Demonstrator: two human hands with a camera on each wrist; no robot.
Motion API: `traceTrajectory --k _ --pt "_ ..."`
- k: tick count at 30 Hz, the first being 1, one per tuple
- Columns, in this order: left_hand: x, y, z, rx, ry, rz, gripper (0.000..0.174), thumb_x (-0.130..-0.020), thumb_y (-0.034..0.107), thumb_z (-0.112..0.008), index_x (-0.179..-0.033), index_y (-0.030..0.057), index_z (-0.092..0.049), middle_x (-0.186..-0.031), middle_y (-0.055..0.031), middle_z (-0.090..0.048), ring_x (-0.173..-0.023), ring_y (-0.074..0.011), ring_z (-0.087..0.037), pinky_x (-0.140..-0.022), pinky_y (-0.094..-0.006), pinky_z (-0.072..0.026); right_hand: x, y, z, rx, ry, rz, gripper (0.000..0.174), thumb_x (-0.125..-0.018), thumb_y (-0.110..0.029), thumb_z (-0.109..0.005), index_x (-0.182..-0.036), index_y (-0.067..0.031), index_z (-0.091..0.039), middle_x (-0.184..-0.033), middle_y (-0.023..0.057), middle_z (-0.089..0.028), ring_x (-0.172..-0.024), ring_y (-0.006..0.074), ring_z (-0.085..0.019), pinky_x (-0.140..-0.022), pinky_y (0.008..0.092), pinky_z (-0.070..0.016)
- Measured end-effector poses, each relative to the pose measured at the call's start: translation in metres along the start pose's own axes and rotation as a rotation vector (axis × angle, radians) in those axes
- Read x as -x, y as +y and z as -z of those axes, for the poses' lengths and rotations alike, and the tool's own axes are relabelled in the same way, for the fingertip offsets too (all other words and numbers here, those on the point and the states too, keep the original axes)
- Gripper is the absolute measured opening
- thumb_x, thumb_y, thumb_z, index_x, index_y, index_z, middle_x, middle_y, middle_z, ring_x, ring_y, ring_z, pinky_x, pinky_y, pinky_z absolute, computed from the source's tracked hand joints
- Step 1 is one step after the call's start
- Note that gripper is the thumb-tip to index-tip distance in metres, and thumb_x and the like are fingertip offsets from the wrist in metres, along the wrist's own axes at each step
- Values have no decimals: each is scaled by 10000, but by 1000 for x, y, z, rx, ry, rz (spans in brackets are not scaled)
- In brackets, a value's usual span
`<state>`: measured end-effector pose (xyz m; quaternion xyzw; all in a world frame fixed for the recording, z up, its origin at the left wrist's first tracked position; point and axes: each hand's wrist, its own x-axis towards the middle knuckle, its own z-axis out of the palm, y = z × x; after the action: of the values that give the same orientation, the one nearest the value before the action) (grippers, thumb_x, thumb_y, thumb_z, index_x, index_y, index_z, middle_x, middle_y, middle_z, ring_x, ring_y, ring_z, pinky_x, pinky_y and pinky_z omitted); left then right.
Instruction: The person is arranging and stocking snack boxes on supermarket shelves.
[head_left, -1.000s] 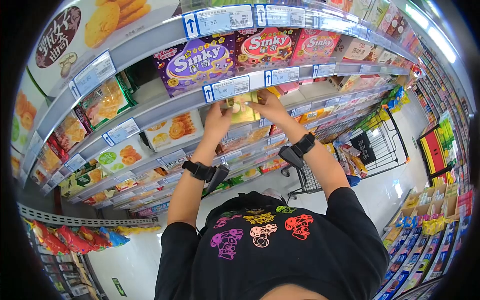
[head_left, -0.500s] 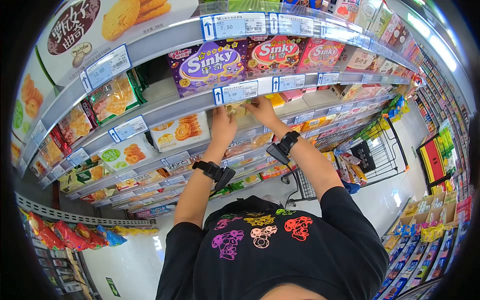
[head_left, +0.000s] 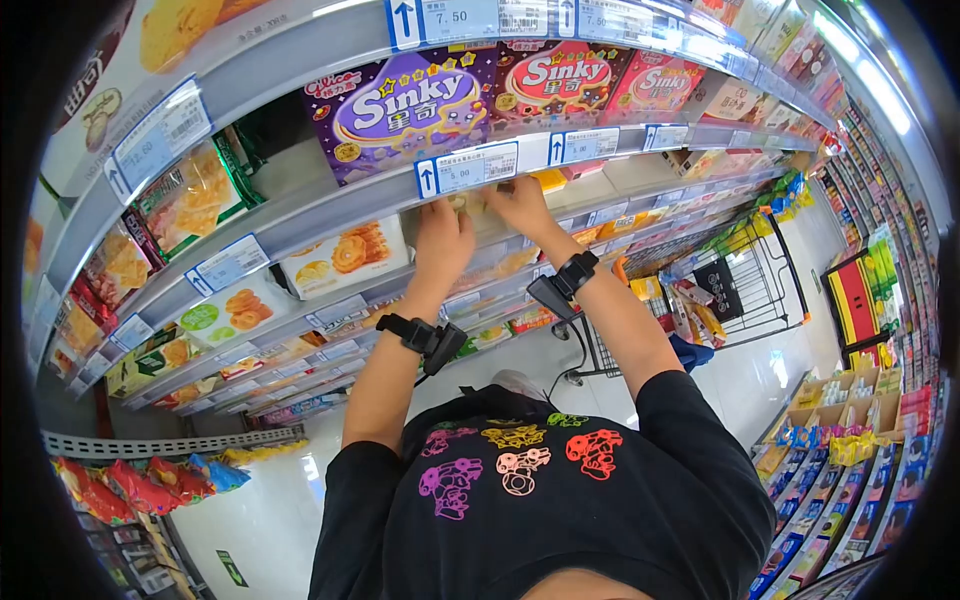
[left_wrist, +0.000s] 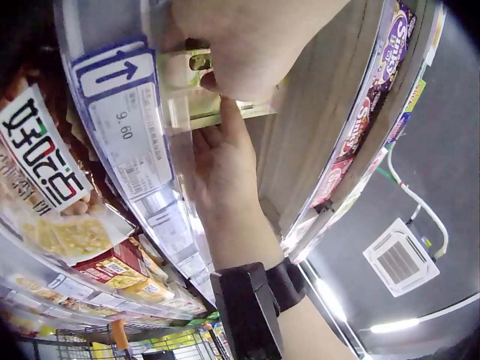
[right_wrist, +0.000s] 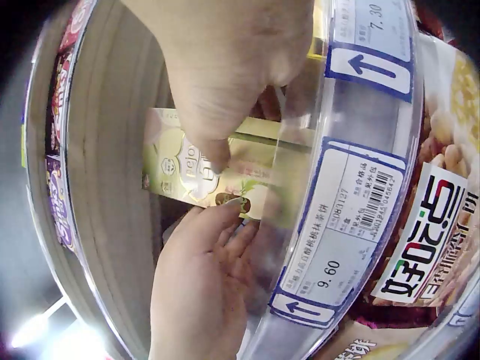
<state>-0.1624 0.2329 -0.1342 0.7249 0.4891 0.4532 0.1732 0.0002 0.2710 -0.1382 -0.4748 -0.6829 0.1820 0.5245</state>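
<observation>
A pale green Pejoy biscuit box (right_wrist: 169,150) is on the shelf, between my two hands. My left hand (head_left: 445,245) holds one end, its thumb on the front face and other fingers at the edge in the right wrist view. My right hand (head_left: 520,208) pinches the other end, thumb across the printed front. In the left wrist view the right hand (left_wrist: 223,172) reaches up to the box's edge. Part of the box shows through the clear shelf lip beside the 9.60 price tag (right_wrist: 326,247). From the head view, the shelf above hides most of it.
Purple and red Sinky boxes (head_left: 405,105) stand on the shelf just above. A white biscuit pack (head_left: 345,257) lies left of my hands. The shopping cart (head_left: 765,290) with packets in it stands at the right, and hanging snack bags (head_left: 135,485) are at lower left.
Both hands have moved the green box inward beneath the upper shelf, so less of it shows now. The head view has also shifted slightly.
</observation>
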Motion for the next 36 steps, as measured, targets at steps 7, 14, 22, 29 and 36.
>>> traceTrajectory --k 7,14,22,29,36 --pt "0 5 0 -72 3 25 454 -813 125 -528 -1192 -70 -372 -1109 -305 -487 -1001 -450 -501 -865 -514 -419 0 -17 2 187 -14 -96 303 -843 -249 -604 -903 47 -585 -644 216 -584 -560 313 -603 -527 387 -453" --pt "-5 5 -4 -199 1 45 391 -817 147 -534 -1131 -70 -444 -1087 -295 -505 -1005 -440 -498 -871 -518 -406 1 -12 -3 218 30 -22 350 -869 -298 -534 -860 49 -578 -647 250 -575 -601 398 -587 -547 445 -453" --pt "-7 8 -2 -129 47 -9 410 -852 203 -540 -1146 -66 -446 -1091 -300 -521 -1024 -440 -495 -863 -510 -404 7 3 -8 322 74 -21 338 -865 -260 -533 -930 72 -533 -747 286 -587 -697 455 -578 -631 493 -464" --pt "-6 8 -2 -115 96 -47 410 -870 218 -515 -1144 -77 -439 -1103 -312 -518 -1009 -454 -498 -874 -514 -397 12 -11 32 455 107 -10 320 -868 -227 -522 -1051 32 -565 -1011 263 -588 -971 423 -541 -832 479 -436" --pt "-4 9 -4 -111 136 -53 380 -882 232 -505 -1101 -72 -448 -1080 -306 -526 -992 -459 -499 -864 -521 -400 16 4 60 900 -191 -142 475 -805 -361 -557 -1219 -128 -572 -1242 109 -555 -1234 291 -436 -1035 522 -286"
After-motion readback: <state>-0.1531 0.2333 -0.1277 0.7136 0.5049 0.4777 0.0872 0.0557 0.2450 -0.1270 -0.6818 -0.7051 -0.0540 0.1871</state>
